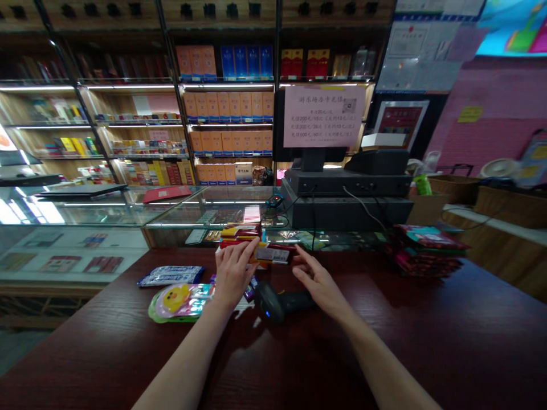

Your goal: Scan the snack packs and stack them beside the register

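My left hand [233,270] is closed on the left end of a dark red and yellow wrapped snack bar [274,254], its barcode label facing me. At the bar's right end is my right hand [314,277], fingers bent and apart; whether a fingertip touches the wrapper I cannot tell. Just behind is a box of red and yellow packets [240,232], partly covered by my left hand. A black barcode scanner [276,304] with a blue light lies below the bar. To the left are a blue and white packet [171,275] and a colourful duck-print package [176,298]. A purple packet [250,291] is partly hidden.
A stack of dark red packets [425,247] sits at the table's right. Behind the dark wooden table [371,353] stand a glass display counter [183,210], a monitor with a paper notice [323,117] and a black till [342,208] with loose cables. Stocked shelves [228,122] line the wall.
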`<state>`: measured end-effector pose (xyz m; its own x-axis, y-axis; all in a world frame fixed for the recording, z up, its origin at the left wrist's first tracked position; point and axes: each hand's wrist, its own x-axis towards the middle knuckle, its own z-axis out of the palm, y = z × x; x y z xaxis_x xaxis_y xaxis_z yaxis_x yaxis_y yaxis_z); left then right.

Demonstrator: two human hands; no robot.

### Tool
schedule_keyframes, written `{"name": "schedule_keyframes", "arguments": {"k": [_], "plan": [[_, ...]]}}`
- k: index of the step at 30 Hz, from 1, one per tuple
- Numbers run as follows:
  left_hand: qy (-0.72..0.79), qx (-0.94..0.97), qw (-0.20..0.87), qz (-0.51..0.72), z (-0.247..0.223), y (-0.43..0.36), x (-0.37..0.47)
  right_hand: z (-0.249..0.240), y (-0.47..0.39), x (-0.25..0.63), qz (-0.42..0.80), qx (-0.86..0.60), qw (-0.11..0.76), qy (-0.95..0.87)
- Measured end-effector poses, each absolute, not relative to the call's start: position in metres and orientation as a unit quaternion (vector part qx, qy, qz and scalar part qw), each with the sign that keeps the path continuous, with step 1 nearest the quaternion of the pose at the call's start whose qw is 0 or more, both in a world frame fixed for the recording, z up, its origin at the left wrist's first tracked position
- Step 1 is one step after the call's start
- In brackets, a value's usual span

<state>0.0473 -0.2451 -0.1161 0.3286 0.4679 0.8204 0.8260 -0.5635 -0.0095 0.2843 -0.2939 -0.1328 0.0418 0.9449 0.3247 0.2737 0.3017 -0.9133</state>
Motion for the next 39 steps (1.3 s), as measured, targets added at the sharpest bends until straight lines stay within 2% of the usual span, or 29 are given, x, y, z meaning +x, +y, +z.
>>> {"name": "schedule_keyframes", "arguments": {"k": [13, 19, 28, 33, 39], "plan": [[-0.394, -0.823, 0.129, -0.389, -0.110, -0.238, 0.069, -0.141, -0.280, 0.296, 0.366, -0.484, 0.581, -0.542], [-0.355, -0.840, 0.018, -0.409, -0.099, -0.243, 0.104, -0.131, -0.281, 0.321, 0.327, -0.497, 0.613, -0.520], [-0.307, -0.839, -0.160, -0.419, -0.116, -0.268, 0.184, -0.132, -0.316, 0.387, 0.265, -0.531, 0.634, -0.496], [-0.295, -0.851, -0.247, -0.357, -0.129, -0.291, 0.222, -0.151, -0.340, 0.434, 0.255, -0.554, 0.624, -0.489], [-0.282, -0.879, -0.292, -0.249, -0.139, -0.313, 0.259, -0.175, -0.367, 0.486, 0.248, -0.596, 0.607, -0.463]]}}
